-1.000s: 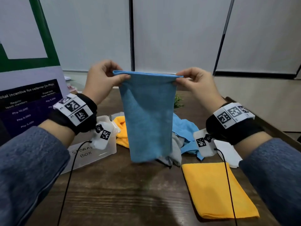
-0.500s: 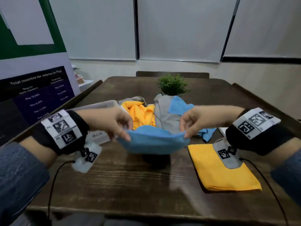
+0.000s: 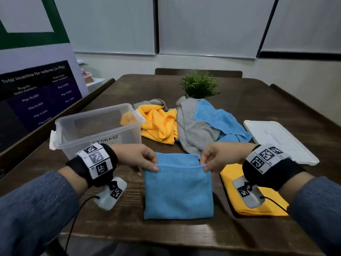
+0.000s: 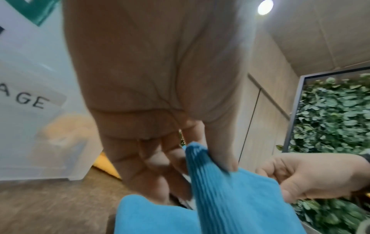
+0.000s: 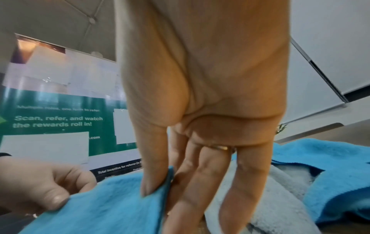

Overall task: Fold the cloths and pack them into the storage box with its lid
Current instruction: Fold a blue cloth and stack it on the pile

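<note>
A blue cloth (image 3: 178,191) lies folded on the wooden table near its front edge. My left hand (image 3: 145,161) pinches the top layer's left corner, and my right hand (image 3: 212,161) pinches its right corner. In the left wrist view thumb and fingers (image 4: 220,158) clamp the blue cloth (image 4: 230,197). The right wrist view shows the thumb (image 5: 154,174) pressed on the blue cloth (image 5: 110,205). The clear storage box (image 3: 97,130) stands open at the left. Its white lid (image 3: 278,141) lies flat at the right.
A folded yellow cloth (image 3: 258,202) lies under my right wrist. Behind are a crumpled yellow cloth (image 3: 158,124), a grey cloth (image 3: 195,130) and another blue cloth (image 3: 221,119). A small potted plant (image 3: 198,85) stands further back. A printed banner (image 3: 35,89) stands left.
The blue cloth hung in the air from both hands a second ago. Both hands lowered it onto the table and folded it over, the top edge now near the far edge.
</note>
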`<state>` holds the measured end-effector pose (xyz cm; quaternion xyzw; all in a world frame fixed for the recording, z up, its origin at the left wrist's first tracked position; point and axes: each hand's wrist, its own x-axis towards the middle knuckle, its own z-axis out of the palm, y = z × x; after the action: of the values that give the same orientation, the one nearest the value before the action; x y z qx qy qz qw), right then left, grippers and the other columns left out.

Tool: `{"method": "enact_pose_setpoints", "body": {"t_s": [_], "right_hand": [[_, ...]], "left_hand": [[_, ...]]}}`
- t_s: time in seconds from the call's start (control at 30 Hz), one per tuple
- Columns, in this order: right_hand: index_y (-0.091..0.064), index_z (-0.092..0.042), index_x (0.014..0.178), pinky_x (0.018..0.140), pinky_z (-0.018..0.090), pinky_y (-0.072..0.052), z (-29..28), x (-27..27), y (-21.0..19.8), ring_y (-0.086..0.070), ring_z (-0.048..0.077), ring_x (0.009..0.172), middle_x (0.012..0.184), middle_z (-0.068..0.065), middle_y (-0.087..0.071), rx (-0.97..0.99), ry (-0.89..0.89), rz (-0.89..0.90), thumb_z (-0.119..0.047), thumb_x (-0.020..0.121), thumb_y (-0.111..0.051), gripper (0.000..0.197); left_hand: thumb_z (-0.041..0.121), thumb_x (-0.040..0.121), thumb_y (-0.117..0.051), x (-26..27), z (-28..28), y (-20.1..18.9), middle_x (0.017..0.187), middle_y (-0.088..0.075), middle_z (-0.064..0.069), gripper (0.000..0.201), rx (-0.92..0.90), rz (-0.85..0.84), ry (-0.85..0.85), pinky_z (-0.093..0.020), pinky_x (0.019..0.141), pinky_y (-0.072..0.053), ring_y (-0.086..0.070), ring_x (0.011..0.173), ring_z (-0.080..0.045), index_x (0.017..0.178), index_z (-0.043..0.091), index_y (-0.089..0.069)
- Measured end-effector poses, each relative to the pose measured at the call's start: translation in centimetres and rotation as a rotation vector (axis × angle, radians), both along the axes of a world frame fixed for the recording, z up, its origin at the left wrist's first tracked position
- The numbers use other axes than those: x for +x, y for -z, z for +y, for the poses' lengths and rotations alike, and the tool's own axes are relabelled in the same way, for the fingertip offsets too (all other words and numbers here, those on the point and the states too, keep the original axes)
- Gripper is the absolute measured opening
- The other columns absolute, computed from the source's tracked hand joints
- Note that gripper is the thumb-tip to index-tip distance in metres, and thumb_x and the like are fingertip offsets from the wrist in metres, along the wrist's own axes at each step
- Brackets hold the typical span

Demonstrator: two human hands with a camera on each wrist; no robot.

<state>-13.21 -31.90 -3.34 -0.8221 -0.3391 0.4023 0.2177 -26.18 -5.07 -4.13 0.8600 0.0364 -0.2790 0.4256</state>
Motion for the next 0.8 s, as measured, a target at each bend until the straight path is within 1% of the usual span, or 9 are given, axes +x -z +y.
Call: {"method": "enact_pose_setpoints", "body": {"t_s": [0.07, 0.17, 0.23, 0.3, 0.4, 0.6, 0.67, 0.73, 0.8], "right_hand": [[-0.067, -0.012, 0.092, 0.073, 0.031, -0.055, 0.4, 1.6, 0.7, -0.063, 0.017, 0.074, 0.085, 0.012, -0.070, 0.046, 0.107, -0.079, -0.016, 0.088, -0.069, 0.006], [-0.066, -0.012, 0.090, 0.069, 0.037, -0.049, 1.5, 3.6, 2.1, -0.059, 0.024, 0.071, 0.086, 0.019, -0.071, 0.117, 0.238, -0.137, -0.018, 0.089, -0.068, 0.006], [-0.063, -0.013, 0.088, 0.060, 0.031, -0.049, 2.3, 4.6, 3.3, -0.059, 0.021, 0.066, 0.080, 0.017, -0.070, 0.119, 0.284, -0.180, -0.018, 0.089, -0.067, 0.006], [-0.061, -0.014, 0.087, 0.047, 0.020, -0.046, 3.1, 5.4, 4.6, -0.059, 0.009, 0.055, 0.071, 0.006, -0.066, 0.122, 0.312, -0.231, -0.016, 0.090, -0.066, 0.006], [-0.060, -0.013, 0.088, 0.041, 0.017, -0.044, 4.1, 6.6, 6.3, -0.054, 0.001, 0.045, 0.069, 0.001, -0.061, 0.098, 0.331, -0.242, -0.013, 0.091, -0.064, 0.005], [-0.059, -0.021, 0.082, 0.050, 0.022, -0.052, 4.9, 7.7, 8.2, -0.060, 0.005, 0.056, 0.074, 0.000, -0.064, -0.013, 0.305, -0.207, -0.014, 0.092, -0.063, 0.013], [-0.060, -0.020, 0.084, 0.054, 0.025, -0.054, 5.0, 7.8, 8.6, -0.061, 0.006, 0.058, 0.075, 0.000, -0.064, -0.018, 0.316, -0.200, -0.016, 0.091, -0.065, 0.009], [-0.063, -0.017, 0.094, 0.058, 0.027, -0.056, 5.1, 7.6, 8.6, -0.062, 0.010, 0.066, 0.079, 0.000, -0.062, -0.015, 0.314, -0.193, -0.022, 0.088, -0.070, 0.010], [-0.064, -0.015, 0.109, 0.068, 0.030, -0.059, 5.3, 7.5, 8.4, -0.064, 0.016, 0.084, 0.094, 0.000, -0.062, -0.031, 0.284, -0.198, -0.031, 0.081, -0.076, 0.034]], "left_hand": [[0.031, 0.086, -0.069, 1.5, 0.6, 1.0, 0.082, -0.063, 0.004, 0.014, 0.063, -0.112, -0.092, -0.022, 0.064, -0.050, -0.058, 0.069, -0.006, 0.088, 0.017, -0.067], [0.031, 0.089, -0.067, 3.8, 1.1, 2.7, 0.081, -0.062, 0.006, 0.014, 0.144, -0.280, -0.232, -0.017, 0.057, -0.046, -0.054, 0.067, -0.005, 0.090, 0.017, -0.068], [0.029, 0.088, -0.068, 5.3, 1.3, 4.0, 0.079, -0.061, 0.007, 0.011, 0.181, -0.368, -0.302, -0.017, 0.058, -0.044, -0.054, 0.070, -0.007, 0.085, 0.019, -0.068], [0.029, 0.088, -0.068, 6.7, 1.5, 5.3, 0.079, -0.061, 0.009, 0.011, 0.232, -0.412, -0.335, -0.019, 0.063, -0.043, -0.056, 0.075, -0.008, 0.084, 0.019, -0.068], [0.032, 0.087, -0.068, 8.3, 1.9, 7.2, 0.084, -0.064, 0.006, 0.014, 0.301, -0.395, -0.342, -0.021, 0.065, -0.041, -0.058, 0.081, -0.010, 0.085, 0.019, -0.069], [0.035, 0.087, -0.069, 9.5, 2.4, 9.3, 0.088, -0.065, 0.004, 0.015, 0.314, -0.299, -0.297, -0.020, 0.062, -0.041, -0.058, 0.080, -0.008, 0.090, 0.020, -0.069], [0.033, 0.084, -0.071, 9.8, 2.7, 9.8, 0.095, -0.066, -0.001, 0.014, 0.316, -0.289, -0.300, -0.023, 0.067, -0.045, -0.059, 0.083, -0.011, 0.092, 0.023, -0.066], [0.033, 0.083, -0.073, 9.9, 2.8, 10.1, 0.099, -0.066, -0.004, 0.019, 0.329, -0.269, -0.298, -0.026, 0.071, -0.045, -0.059, 0.086, -0.015, 0.096, 0.023, -0.064], [0.038, 0.080, -0.074, 10.1, 2.8, 10.1, 0.100, -0.065, -0.002, 0.025, 0.356, -0.242, -0.311, -0.026, 0.070, -0.044, -0.057, 0.086, -0.014, 0.097, 0.021, -0.065]]}}
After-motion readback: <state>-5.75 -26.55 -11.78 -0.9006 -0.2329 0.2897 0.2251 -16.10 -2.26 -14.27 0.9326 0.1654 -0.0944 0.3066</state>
